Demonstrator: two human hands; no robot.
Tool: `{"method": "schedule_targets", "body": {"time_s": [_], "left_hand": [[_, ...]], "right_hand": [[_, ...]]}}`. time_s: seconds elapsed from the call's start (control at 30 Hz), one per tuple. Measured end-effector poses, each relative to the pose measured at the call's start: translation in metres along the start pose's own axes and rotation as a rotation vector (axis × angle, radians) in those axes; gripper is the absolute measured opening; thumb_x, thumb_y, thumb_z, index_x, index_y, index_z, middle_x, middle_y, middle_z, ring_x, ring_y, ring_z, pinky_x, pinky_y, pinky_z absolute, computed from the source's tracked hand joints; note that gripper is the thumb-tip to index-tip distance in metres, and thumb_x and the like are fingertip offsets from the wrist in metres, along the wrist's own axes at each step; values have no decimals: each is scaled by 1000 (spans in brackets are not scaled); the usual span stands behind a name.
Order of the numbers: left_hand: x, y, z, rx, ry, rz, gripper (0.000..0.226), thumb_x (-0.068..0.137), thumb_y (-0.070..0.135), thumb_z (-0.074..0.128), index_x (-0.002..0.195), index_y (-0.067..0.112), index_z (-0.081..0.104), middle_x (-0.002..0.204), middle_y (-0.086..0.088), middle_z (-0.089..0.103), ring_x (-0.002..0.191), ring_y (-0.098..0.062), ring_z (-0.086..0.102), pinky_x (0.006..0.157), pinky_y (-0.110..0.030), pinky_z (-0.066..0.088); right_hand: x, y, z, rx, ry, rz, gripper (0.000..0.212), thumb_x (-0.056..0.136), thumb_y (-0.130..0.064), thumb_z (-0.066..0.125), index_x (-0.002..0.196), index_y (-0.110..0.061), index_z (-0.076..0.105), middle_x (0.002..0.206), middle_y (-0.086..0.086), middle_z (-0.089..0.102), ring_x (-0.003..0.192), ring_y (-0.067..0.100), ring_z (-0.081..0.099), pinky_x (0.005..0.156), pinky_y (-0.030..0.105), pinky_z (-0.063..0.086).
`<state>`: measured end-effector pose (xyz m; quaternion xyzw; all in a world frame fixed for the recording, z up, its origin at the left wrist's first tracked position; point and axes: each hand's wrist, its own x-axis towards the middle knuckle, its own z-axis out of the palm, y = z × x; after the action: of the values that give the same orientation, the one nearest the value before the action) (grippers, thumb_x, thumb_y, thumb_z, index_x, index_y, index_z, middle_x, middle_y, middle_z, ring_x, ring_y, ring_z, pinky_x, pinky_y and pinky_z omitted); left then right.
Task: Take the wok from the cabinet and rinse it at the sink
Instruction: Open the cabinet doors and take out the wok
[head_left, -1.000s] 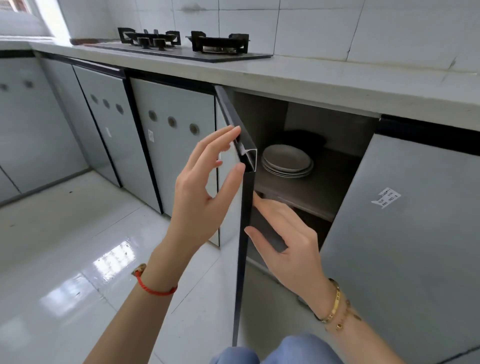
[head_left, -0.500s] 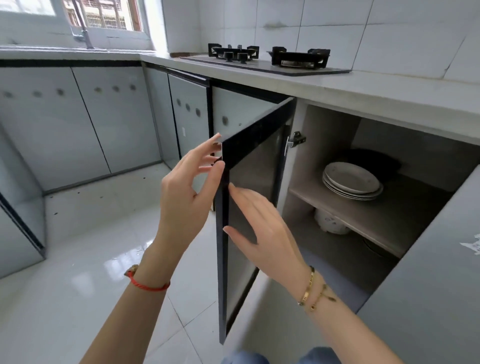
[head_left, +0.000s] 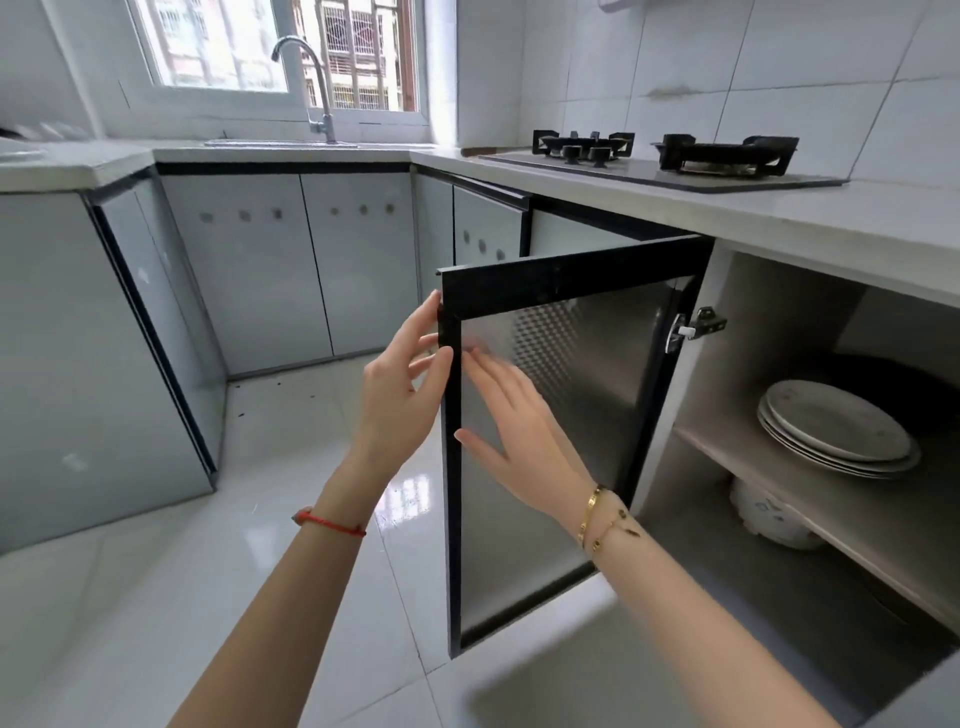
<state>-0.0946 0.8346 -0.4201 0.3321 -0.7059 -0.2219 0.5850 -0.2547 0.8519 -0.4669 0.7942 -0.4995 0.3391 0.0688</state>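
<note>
Fingers: both hands' fingers were straight, gripping nothing; left hand (head_left: 397, 395) at the free edge of the cabinet door (head_left: 566, 395), right hand (head_left: 511, 410) flat against its inner face.
Cabinet: stood open.
Wok: apparently the dark shape (head_left: 883, 387) behind the plates (head_left: 836, 428), untouched.
Sink: faucet (head_left: 311, 83) well apart; rinsing remained.

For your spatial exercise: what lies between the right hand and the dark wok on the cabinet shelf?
In the head view, a stack of plates sits in front of the wok, between it and the right hand on the open door.
</note>
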Motion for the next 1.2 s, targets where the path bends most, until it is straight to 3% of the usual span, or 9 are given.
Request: {"method": "schedule_targets", "body": {"time_s": [0.13,0.3,0.47,0.6,0.93,1.13,1.2], "left_hand": [[8,-12,-4,42,-20,-55,56,97,2,52,150,14,38,138,7,56,124,-9,57,99,-20,50],[5,-16,-9,69,-67,-88,56,97,1,53,150,15,38,139,3,57,126,-10,56,103,-30,50],[-14,-14,-5,185,12,-5,49,95,7,58,143,12,49,137,-2,59,126,-13,56,105,-39,49],[-31,-12,3,215,28,95,43,93,6,61,136,12,56,131,3,62,123,-11,57,103,-37,49],[-42,9,99,-10,-262,119,38,93,8,63,131,13,61,127,4,65,122,-6,57,105,-29,46],[-52,46,199,-230,-491,157,38,92,7,64,130,12,61,124,5,67,118,-2,59,101,-13,42],[-58,62,232,-289,-576,164,40,92,9,63,132,13,59,126,6,65,118,-4,59,101,-14,43]], "right_hand": [[16,4,9,36,-36,39,76,98,-45,51,158,-22,11,167,-5,11,153,11,7,124,42,21],[27,2,5,75,-55,87,73,98,-39,54,158,-21,16,165,-2,18,152,13,12,123,44,23],[15,0,-8,36,-56,114,67,99,-37,53,156,-18,24,162,0,26,151,15,17,122,44,24],[-13,6,-27,-32,-25,129,62,99,-35,55,153,-14,32,159,1,33,150,16,21,123,42,24],[-117,36,-123,-261,87,358,53,96,-30,60,145,-15,46,149,-1,47,143,15,35,119,40,32],[-176,48,-201,-502,281,601,47,95,-24,60,140,-11,51,140,4,54,134,15,43,114,33,37],[-192,51,-224,-586,354,662,46,95,-20,60,138,-8,52,138,6,54,133,18,43,114,34,37]]}}
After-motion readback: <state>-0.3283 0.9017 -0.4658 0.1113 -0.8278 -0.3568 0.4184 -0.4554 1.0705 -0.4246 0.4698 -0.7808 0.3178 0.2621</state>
